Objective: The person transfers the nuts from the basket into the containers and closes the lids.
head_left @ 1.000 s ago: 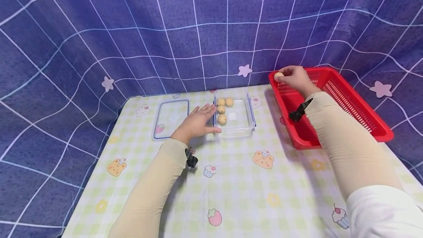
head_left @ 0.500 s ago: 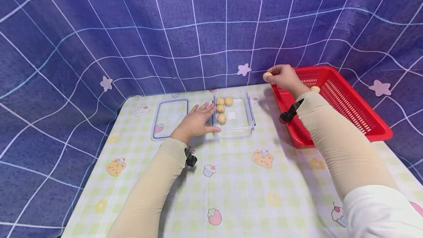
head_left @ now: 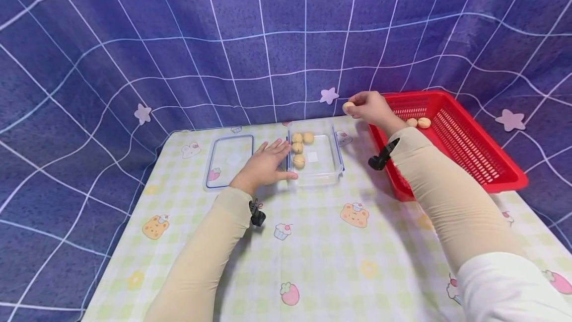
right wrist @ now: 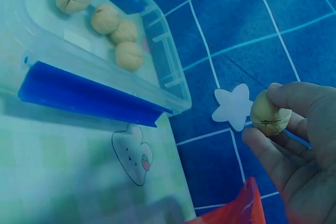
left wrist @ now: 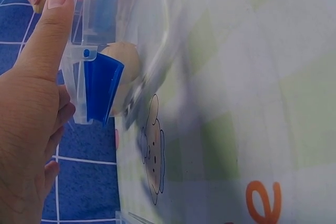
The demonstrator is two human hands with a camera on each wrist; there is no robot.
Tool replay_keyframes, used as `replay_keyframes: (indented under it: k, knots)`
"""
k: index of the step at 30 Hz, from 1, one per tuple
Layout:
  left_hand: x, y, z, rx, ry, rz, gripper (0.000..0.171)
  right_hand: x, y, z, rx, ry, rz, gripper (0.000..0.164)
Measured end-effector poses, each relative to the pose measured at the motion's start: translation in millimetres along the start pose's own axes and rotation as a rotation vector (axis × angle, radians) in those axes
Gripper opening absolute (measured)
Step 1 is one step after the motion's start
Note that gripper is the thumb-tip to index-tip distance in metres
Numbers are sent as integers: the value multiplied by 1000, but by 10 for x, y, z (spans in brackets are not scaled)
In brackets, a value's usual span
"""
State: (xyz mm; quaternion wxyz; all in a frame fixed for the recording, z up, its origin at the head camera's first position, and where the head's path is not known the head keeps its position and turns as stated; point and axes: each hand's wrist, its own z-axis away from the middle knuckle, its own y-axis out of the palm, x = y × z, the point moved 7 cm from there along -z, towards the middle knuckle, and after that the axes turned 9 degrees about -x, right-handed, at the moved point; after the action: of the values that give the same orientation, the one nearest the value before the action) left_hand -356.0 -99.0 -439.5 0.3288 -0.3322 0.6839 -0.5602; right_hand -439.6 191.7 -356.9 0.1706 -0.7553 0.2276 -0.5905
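Observation:
In the head view my right hand (head_left: 372,111) pinches a walnut (right wrist: 270,115) between thumb and fingertips, in the air just left of the red basket. A clear plastic box (head_left: 325,157) with blue side clips stands on the table, several walnuts (head_left: 299,161) along its left side. My left hand (head_left: 263,165) lies against the box's left wall, fingers spread and thumb straight at the near corner. Close up in the left wrist view, the thumb (left wrist: 50,30) is beside the blue clip (left wrist: 102,87).
The red perforated basket (head_left: 482,163) sits at the right with loose walnuts (head_left: 423,122) inside, partly behind my right arm. Left of the box lies a clear lid with a blue seal (head_left: 230,162). A blue grid curtain (head_left: 286,53) hangs along the table's back edge.
My right hand has carried the walnut leftward, from over the basket's far left corner to the gap between basket and box. Walnuts in the basket have come into view. My left hand stays put.

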Motion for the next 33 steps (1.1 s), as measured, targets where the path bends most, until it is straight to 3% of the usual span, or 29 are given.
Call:
replay_keyframes:
  k: [8,33]
  knots:
    - [-5,6,0,-1,6,-9,101,39,126,32,17,15,-56,37]
    - [1,-5,1,-26,11,10,100,180,608,107,72,72,-36,35]
